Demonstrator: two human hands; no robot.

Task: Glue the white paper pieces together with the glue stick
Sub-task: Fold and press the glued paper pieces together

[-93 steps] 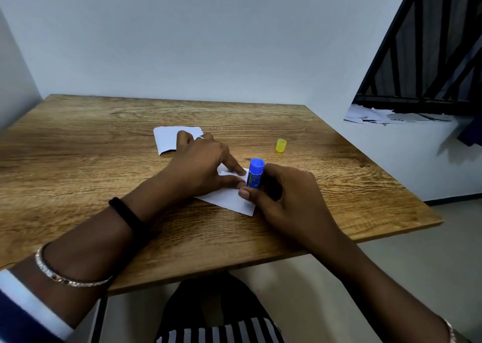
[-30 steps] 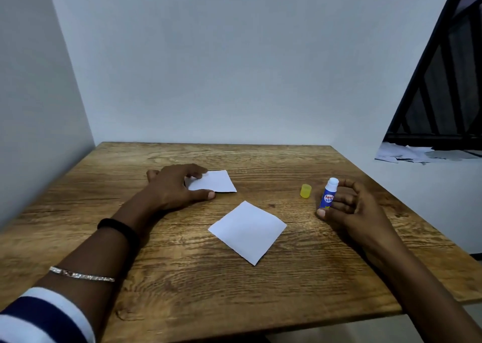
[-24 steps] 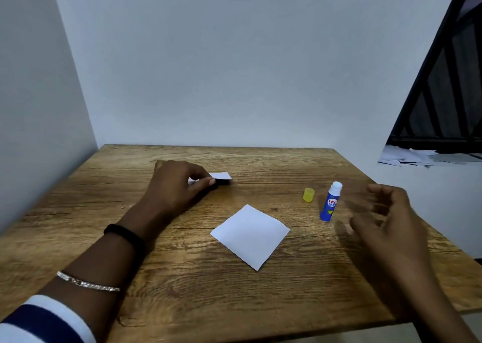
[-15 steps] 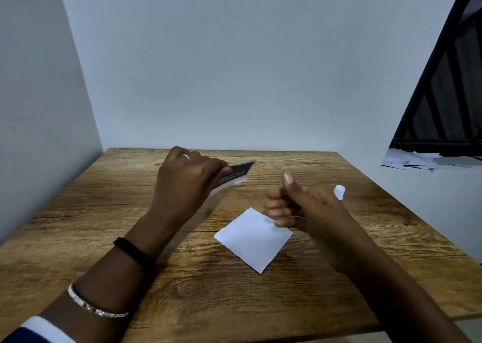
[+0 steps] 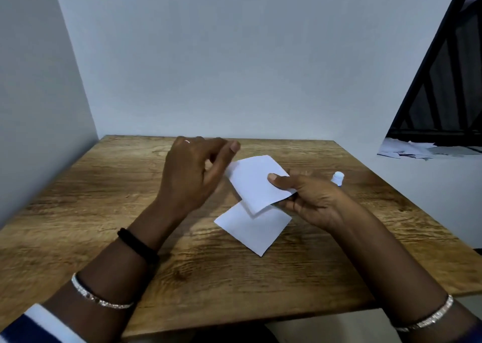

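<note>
- Near the middle of the wooden table (image 5: 104,212) one white paper square (image 5: 254,231) lies flat. It is turned like a diamond, with one corner pointing to 6 o'clock toward the person and the side corners at 3 and 9 o'clock. Its sides look about equal, so no long axis stands out.
- At 12 o'clock from it a second white paper piece (image 5: 254,183) is held off the table, tilted. It is also diamond-wise, its far corner pointing to 12 o'clock and its near corner hanging over the far corner of the flat square and hiding it.
- The right hand (image 5: 315,201) pinches this raised piece at its 3 o'clock corner, thumb on top and curled fingers beneath.
- The left hand (image 5: 194,178) is at 10 o'clock from the flat square, fingers loosely bent and thumb held out, gripping nothing. The thumb is just beside the raised piece's 9 o'clock corner; whether it touches cannot be told.
- The glue stick (image 5: 338,178) stands upright at 2 o'clock, uncapped, long axis vertical and white tip up, its lower body hidden behind the right hand.
- A black wristband (image 5: 138,246) and a silver bangle (image 5: 99,298) are on the left forearm.
- Loose paper scraps (image 5: 407,150) lie on a ledge at 2 o'clock beyond the table.
</note>
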